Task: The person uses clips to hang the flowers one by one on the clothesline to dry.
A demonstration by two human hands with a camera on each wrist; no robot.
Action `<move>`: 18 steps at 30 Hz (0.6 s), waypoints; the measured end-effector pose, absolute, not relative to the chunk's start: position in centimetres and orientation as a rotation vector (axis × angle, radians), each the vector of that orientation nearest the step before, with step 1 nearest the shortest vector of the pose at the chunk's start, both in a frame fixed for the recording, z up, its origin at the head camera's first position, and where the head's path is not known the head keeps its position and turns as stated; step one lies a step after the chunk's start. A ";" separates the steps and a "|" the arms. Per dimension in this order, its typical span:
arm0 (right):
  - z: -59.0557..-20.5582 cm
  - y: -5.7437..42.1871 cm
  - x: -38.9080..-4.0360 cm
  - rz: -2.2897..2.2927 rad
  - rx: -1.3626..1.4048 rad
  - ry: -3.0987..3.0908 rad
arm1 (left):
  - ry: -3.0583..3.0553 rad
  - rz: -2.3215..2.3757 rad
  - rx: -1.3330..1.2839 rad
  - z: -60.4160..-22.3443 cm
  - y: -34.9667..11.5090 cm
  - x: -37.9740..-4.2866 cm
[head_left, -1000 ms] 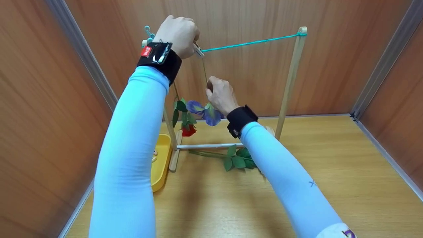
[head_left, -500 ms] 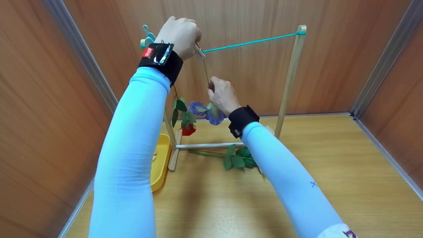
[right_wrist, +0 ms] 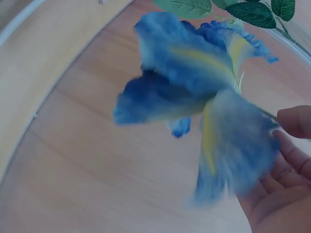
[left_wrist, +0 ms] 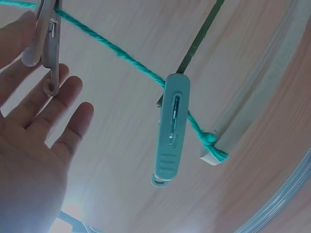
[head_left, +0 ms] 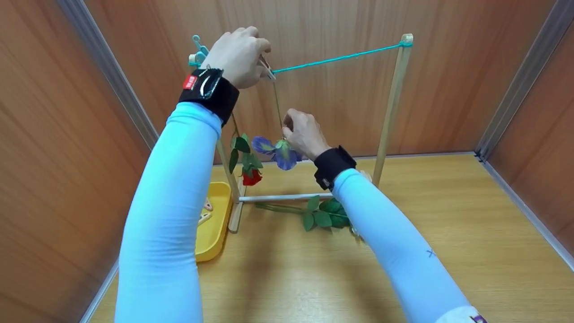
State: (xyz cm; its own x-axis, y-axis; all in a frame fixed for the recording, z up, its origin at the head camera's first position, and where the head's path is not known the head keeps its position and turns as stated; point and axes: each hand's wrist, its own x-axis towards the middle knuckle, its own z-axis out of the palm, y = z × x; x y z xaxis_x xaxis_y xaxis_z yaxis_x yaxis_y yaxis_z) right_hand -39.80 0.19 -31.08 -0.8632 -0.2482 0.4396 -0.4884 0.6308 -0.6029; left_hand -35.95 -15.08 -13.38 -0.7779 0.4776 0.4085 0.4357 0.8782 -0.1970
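A pale clothespin point(left_wrist: 51, 46) sits on the turquoise cord point(head_left: 341, 58). Beside it, my left hand point(head_left: 237, 58) has its fingers loosely spread, the thumb and fingertips right at the pin's legs. From that pin a thin stem hangs down to a blue-purple iris point(head_left: 283, 154), upside down. My right hand point(head_left: 305, 132) pinches the iris stem just above the bloom between thumb and index finger. To the left, a red rose point(head_left: 252, 177) with green leaves hangs head down. A turquoise clothespin point(left_wrist: 172, 128) clips its stem to the cord near the left post.
The cord runs between two wooden posts, the right post point(head_left: 392, 112) in full view. A yellow tray point(head_left: 219, 233) with pale clothespins point(head_left: 205, 218) stands at left, partly behind my sleeve. A leafy green flower stem point(head_left: 287, 208) lies on the table under the frame's crossbar point(head_left: 287, 197).
My left fingers have loosened from the clothespin and the hand has shifted slightly left and down. My right hand has slid a little lower, near the bloom.
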 end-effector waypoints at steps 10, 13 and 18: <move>-32.9 3.4 -38.9 1.104 0.702 -2.386 | -2.505 -0.106 -0.689 -14.7 -16.8 -34.7; -33.8 4.5 -38.1 1.094 0.758 -2.330 | -2.460 -0.160 -0.688 -15.9 -17.4 -34.0; -35.6 6.1 -36.1 1.070 0.825 -2.270 | -2.408 -0.267 -0.670 -18.9 -18.3 -32.7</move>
